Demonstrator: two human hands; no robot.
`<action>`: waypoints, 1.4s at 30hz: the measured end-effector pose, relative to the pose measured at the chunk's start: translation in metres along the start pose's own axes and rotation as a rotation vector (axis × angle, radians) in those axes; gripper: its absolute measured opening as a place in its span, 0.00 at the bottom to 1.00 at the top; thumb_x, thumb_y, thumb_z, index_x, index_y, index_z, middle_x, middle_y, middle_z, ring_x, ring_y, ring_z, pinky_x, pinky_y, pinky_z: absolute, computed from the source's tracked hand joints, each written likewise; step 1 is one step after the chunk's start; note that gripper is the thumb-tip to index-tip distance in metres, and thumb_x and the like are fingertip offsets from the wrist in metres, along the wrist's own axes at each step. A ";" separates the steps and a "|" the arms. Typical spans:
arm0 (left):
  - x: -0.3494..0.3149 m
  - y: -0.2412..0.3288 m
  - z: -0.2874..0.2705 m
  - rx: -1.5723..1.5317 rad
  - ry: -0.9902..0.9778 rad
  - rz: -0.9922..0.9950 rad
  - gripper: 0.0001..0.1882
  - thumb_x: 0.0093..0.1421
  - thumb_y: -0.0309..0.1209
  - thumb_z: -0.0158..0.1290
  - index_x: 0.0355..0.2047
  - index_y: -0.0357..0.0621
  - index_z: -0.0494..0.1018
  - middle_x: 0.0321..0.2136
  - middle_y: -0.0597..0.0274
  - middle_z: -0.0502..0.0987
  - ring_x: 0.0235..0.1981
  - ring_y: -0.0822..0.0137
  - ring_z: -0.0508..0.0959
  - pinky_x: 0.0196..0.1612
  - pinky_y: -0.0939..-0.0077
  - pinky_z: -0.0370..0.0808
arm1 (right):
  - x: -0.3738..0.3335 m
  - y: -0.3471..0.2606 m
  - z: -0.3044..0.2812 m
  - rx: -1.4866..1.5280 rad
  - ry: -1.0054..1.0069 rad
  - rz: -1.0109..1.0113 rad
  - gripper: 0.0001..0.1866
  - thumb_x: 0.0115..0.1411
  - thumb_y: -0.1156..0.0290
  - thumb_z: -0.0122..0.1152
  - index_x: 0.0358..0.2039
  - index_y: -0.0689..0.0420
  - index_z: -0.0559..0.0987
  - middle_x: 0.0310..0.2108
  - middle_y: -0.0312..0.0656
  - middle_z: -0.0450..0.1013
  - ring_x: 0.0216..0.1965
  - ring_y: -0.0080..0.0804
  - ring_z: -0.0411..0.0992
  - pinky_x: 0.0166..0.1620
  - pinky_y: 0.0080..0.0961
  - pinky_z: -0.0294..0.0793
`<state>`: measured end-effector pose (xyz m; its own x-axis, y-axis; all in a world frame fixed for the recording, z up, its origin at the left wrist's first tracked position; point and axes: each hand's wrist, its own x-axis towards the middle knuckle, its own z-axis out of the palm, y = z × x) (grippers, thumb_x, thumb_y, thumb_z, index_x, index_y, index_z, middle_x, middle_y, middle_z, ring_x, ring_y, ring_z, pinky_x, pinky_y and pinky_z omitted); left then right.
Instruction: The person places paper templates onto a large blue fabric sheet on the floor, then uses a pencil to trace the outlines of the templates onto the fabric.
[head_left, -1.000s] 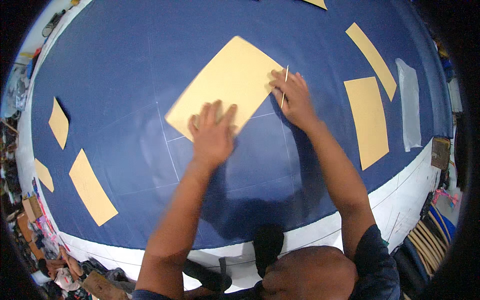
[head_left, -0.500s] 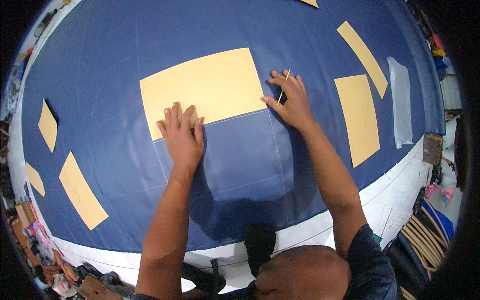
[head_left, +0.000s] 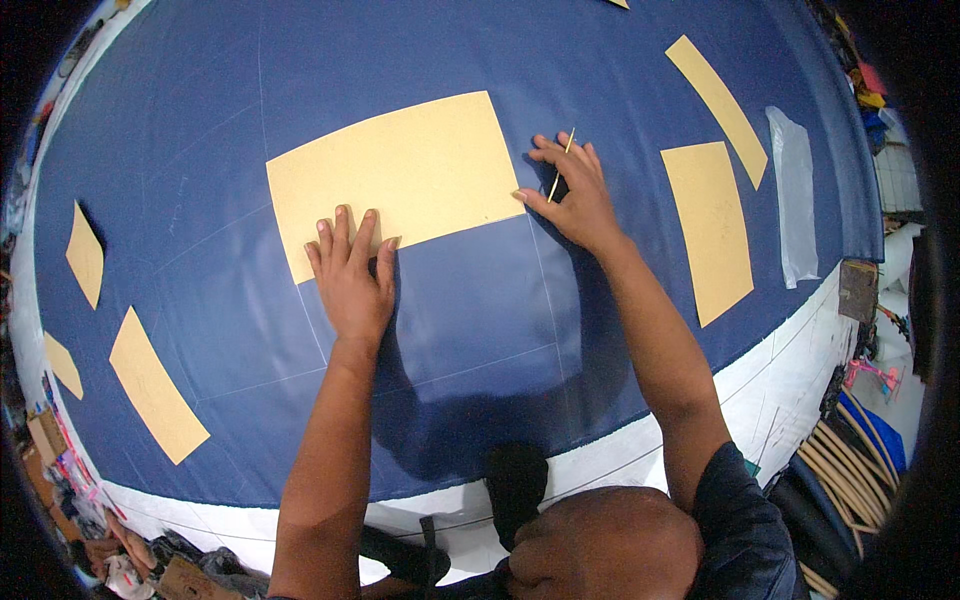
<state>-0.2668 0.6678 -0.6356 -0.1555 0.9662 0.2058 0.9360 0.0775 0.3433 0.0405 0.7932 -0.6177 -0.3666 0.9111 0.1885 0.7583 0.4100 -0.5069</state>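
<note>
A large yellow card pattern piece (head_left: pixel 400 160) lies flat on dark blue sheet material (head_left: pixel 480 310) marked with thin pale lines. My left hand (head_left: pixel 355 275) rests on the card's near edge, left of its middle, with fingers spread. At the card's right edge is my right hand (head_left: pixel 575 195), its thumb tip touching near the lower right corner. A thin yellowish stick (head_left: pixel 561 165), like a slim marker, is held among the fingers of that hand. Pale lines run from the card's near corners toward me and meet a crosswise line.
Smaller yellow card pieces lie at left (head_left: pixel 158 385) and right (head_left: pixel 710 230). A translucent plastic strip (head_left: pixel 793 195) sits at the far right. Along the near side, a white surface (head_left: pixel 640 465) shows beyond the material. Beige tubes (head_left: pixel 845 475) are at lower right.
The large card has shifted slightly toward me, and its near edge now covers the pale line that showed just below it. Both hands keep nearly the same pose. The whole view has drifted slightly.
</note>
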 end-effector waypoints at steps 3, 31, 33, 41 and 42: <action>0.001 0.003 0.001 -0.001 -0.009 0.001 0.24 0.67 0.46 0.56 0.61 0.56 0.74 0.68 0.51 0.64 0.70 0.40 0.59 0.71 0.38 0.50 | -0.002 0.002 -0.001 -0.017 0.001 0.005 0.30 0.52 0.51 0.75 0.52 0.51 0.79 0.64 0.42 0.71 0.70 0.53 0.59 0.72 0.58 0.46; 0.000 0.002 -0.007 -0.140 0.027 -0.066 0.27 0.65 0.47 0.57 0.60 0.49 0.74 0.66 0.47 0.65 0.69 0.39 0.60 0.70 0.36 0.51 | 0.003 -0.007 0.000 0.012 -0.059 0.056 0.28 0.52 0.64 0.77 0.53 0.54 0.77 0.65 0.44 0.69 0.73 0.50 0.55 0.75 0.52 0.40; 0.000 0.002 -0.007 -0.157 0.028 -0.064 0.27 0.64 0.47 0.57 0.60 0.49 0.74 0.66 0.46 0.65 0.69 0.39 0.60 0.70 0.36 0.51 | 0.002 -0.007 -0.001 0.009 -0.055 0.050 0.28 0.52 0.64 0.77 0.53 0.54 0.77 0.65 0.43 0.69 0.73 0.49 0.55 0.75 0.51 0.40; 0.004 0.005 -0.007 -0.137 0.014 -0.056 0.28 0.64 0.48 0.57 0.60 0.49 0.74 0.66 0.45 0.65 0.69 0.38 0.60 0.71 0.36 0.49 | -0.001 -0.001 -0.004 -0.013 -0.055 0.063 0.29 0.52 0.62 0.77 0.53 0.54 0.77 0.65 0.43 0.69 0.73 0.48 0.55 0.75 0.51 0.41; 0.004 0.006 -0.007 -0.113 0.016 -0.051 0.28 0.64 0.48 0.57 0.60 0.49 0.74 0.67 0.45 0.65 0.69 0.38 0.60 0.71 0.36 0.49 | -0.001 0.001 -0.003 -0.026 -0.050 0.051 0.30 0.52 0.61 0.77 0.54 0.54 0.77 0.65 0.43 0.70 0.72 0.49 0.56 0.74 0.52 0.41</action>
<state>-0.2640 0.6707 -0.6263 -0.2080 0.9575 0.2000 0.8854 0.0974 0.4546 0.0432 0.7930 -0.6157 -0.3530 0.9279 0.1202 0.7900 0.3644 -0.4930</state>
